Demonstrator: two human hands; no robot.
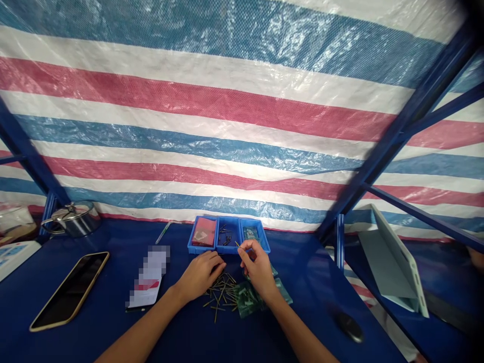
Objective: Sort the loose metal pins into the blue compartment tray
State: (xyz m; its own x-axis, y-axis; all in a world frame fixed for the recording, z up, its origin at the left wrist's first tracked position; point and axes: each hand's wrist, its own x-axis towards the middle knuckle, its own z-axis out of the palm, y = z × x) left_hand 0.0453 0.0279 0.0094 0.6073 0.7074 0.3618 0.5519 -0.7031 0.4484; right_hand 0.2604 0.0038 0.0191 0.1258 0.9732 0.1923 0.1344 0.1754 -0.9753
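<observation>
A: Where is the thin rod (237, 244)?

B: At the fingertips of the right hand (257, 267), at one o'clock from the loose pile of rods (221, 291). That grip is pinched on it, thumb against forefinger.

A: Which way does it point?

B: Only a short, yellowish end shows, aimed at about ten o'clock, so the long axis slants from there towards four. The rest is hidden by the fingers.

A: And the left hand (202, 272)?

B: Palm down at the pile's ten o'clock, fingers curled, tips towards two. I can't tell whether its grip holds anything.

A: How do the piled rods lie?

B: Crisscrossed, slim and straight, with a dull brassy look. One at the near edge points to six o'clock, another slants to eight.

A: What's around them?

B: Crinkled, see-through green bags (247, 298) at three o'clock, partly under the right forearm. At twelve, three blue trays (228, 249) stand side by side, smooth and rectangular: reddish flat pieces in the left one, small dark slender pieces in the middle, small bluish-green packets in the right. All of it rests on the smooth, dark-blue bench (302, 282).
</observation>
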